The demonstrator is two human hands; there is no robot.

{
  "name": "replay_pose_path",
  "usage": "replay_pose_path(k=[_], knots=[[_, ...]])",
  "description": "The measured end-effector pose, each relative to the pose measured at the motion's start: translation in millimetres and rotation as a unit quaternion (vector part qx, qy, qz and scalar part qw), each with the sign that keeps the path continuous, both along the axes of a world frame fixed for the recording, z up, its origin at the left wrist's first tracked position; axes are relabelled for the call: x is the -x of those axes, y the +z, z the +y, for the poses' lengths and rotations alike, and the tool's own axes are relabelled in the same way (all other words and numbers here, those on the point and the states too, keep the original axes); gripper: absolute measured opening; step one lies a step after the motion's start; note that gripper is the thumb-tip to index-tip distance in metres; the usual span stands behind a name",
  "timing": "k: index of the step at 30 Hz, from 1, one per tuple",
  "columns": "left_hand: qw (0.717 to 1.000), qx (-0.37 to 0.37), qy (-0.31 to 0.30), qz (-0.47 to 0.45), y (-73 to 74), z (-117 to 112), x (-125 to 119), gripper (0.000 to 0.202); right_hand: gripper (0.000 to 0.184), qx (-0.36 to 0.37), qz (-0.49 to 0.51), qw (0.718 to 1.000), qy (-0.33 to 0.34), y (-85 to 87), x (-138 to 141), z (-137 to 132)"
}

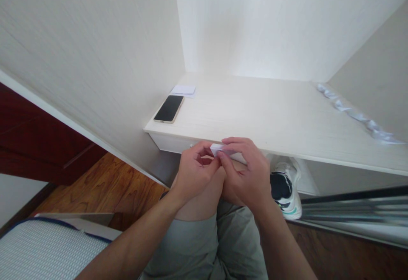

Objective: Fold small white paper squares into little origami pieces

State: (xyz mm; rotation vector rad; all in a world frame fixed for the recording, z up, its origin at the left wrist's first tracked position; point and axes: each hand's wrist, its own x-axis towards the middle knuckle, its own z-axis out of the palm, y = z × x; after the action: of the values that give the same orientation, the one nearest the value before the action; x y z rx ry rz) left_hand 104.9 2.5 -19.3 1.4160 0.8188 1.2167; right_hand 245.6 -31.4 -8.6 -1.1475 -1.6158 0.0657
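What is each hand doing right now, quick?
Left hand: closed, pinching one end of a small white piece.
Right hand: closed, holding the same small white piece from the other side.

Black phone point(168, 108), white note point(183, 89), sneaker point(285, 188), twisted paper strip point(353, 114)

Both hands point(223, 171) pinch white paper point(221, 149) (above knees)

- No text, label, brand or number can be read.
- The white slip point(219, 148) pinched between both hands shows a blank face.
- Up and left of the grip, the phone point(168, 108) has a dark screen and the card point(183, 89) beyond it is plain.
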Motion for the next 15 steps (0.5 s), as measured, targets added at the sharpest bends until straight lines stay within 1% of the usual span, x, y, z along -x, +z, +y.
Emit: replay_pose_path(k=[2,4,8,11,13,15], knots=[[1.000,0.006,-0.010,-0.009,-1.1,0.7,0.7,0.007,0.012,0.048,0.021,0.998,0.029,2.3,-6.8,1.3],[0.999,0.020,-0.023,-0.023,-1.3,1.5,1.3,0.010,0.013,0.074,0.040,0.995,0.050,2.7,-12.6,2.4],[0.998,0.051,-0.023,-0.039,0.7,4.1,2.0,0.015,0.020,0.073,0.071,0.993,0.064,0.0,-16.3,1.3],[0.997,0.054,-0.018,-0.049,1.4,6.5,2.3,0.017,0.024,0.062,0.073,0.993,0.066,-2.0,-13.5,-1.6],[0.997,0.054,-0.019,-0.050,1.2,7.3,2.4,0.020,0.022,0.060,0.083,0.993,0.060,-3.1,-10.2,-2.9],[0.997,0.058,-0.023,-0.045,0.9,7.2,2.2,0.022,0.016,0.072,0.125,0.988,0.049,-4.1,-6.5,-2.7]])
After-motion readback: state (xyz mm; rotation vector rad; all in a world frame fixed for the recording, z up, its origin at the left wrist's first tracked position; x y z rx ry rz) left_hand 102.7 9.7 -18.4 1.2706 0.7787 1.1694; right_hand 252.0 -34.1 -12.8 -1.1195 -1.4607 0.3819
